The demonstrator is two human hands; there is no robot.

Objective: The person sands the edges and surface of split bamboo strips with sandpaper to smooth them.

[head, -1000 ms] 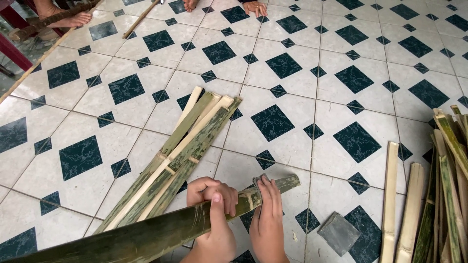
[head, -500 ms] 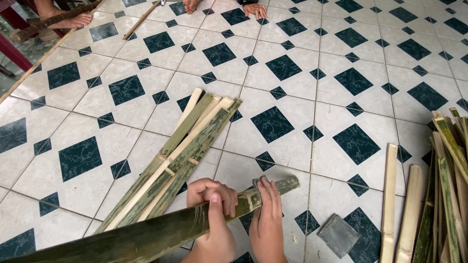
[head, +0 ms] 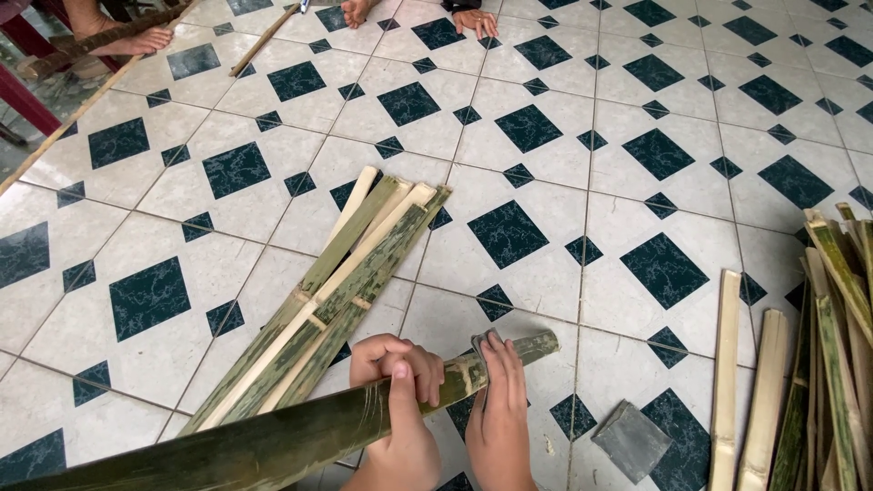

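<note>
Little has shifted since a second ago: both hands keep their places on the long green bamboo pole (head: 273,445), and the pole lies on the same slant.

Farthest left and lowest, the pole's thick end runs out of the bottom left corner of the head view. From there its long axis climbs to the right, across the white floor tiled with dark green diamonds (head: 637,182), to a cut tip that ends just beyond the hands. The pole passes directly under both hands, so neither has to reach for it.

Above the pole's middle lies a bundle of split bamboo strips, pale and green (head: 346,273), fanned on much the same slant, its lower end close against the pole.

Next comes the left hand (head: 400,382), fingers curled over the top of the pole in a closed grip. Just to its right, and nearer the tip, the right hand (head: 498,409) rests with fingers straight and together, pressing a small dark piece (head: 480,342) against the pole; what that piece is cannot be told.

Farther right a flat grey square block (head: 630,439) lies on the floor, apart from the hands. At the right edge stands a stack of more split bamboo slats (head: 818,364).
</note>
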